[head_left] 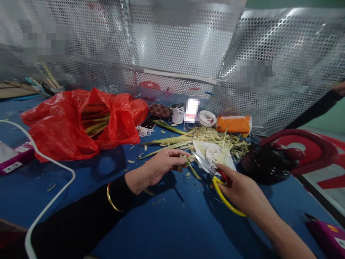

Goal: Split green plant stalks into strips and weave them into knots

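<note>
White cable (73, 175) is curving across the near left of the blue surface (167, 226). Farther in, the left hand (161, 165) is pinching a short green stem (192, 157) between its fingertips, while the right hand (239, 185) is gripping scissors (205, 164) whose blades are pointing at the stem; whether they are touching it is unclear. Shavings (237, 144) are lying just beyond. Trimming seems to be the step in hand; the next move is probably calling for a steady stem and fingertips staying clear of the blades.
</note>
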Tool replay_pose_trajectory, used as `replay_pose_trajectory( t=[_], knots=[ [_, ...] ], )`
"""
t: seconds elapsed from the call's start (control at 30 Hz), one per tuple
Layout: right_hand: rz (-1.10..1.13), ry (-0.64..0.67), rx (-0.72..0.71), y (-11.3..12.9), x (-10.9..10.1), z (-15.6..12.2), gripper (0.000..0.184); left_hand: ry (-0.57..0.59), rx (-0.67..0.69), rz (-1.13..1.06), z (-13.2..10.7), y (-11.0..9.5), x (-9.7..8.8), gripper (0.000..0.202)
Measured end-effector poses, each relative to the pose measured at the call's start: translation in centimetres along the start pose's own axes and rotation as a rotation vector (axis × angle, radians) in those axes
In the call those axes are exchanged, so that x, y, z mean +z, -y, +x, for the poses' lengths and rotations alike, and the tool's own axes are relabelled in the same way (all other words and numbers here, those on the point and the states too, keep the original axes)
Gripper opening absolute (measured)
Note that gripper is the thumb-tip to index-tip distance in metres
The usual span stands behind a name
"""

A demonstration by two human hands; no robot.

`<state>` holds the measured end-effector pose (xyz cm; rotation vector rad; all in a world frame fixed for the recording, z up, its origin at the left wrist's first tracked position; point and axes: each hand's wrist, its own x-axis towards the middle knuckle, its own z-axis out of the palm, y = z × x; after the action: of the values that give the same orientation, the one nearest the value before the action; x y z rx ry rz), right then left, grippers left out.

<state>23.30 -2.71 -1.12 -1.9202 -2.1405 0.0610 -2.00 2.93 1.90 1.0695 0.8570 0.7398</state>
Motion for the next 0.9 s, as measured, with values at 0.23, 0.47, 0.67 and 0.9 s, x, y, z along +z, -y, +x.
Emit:
replay_pose_trajectory(
  t=[0.23, 0.47, 0.67, 0.9],
  knots=[
    [-0.168, 0.046, 0.002, 1.2, 1.5, -0.7, 0.042, -0.101, 0.100, 0.078, 0.1, 0.4, 0.6, 0.030],
    [-0.284, -0.009, -0.082, 1.8, 1.0, -1.3, 0.040, -0.144, 0.104, 0.069, -0.2, 0.8, 1.5, 0.024],
    [-0.348, 0.035, -0.001, 2.2, 0.7, -1.3, 0.023, -0.162, 0.115, 0.060, -0.6, 1.0, 2.0, 0.022],
    [-0.145, -0.030, -0.010, 2.2, -0.5, -1.0, 0.020, -0.192, 0.120, 0.066, -1.0, 0.8, 2.3, 0.019]
  ],
)
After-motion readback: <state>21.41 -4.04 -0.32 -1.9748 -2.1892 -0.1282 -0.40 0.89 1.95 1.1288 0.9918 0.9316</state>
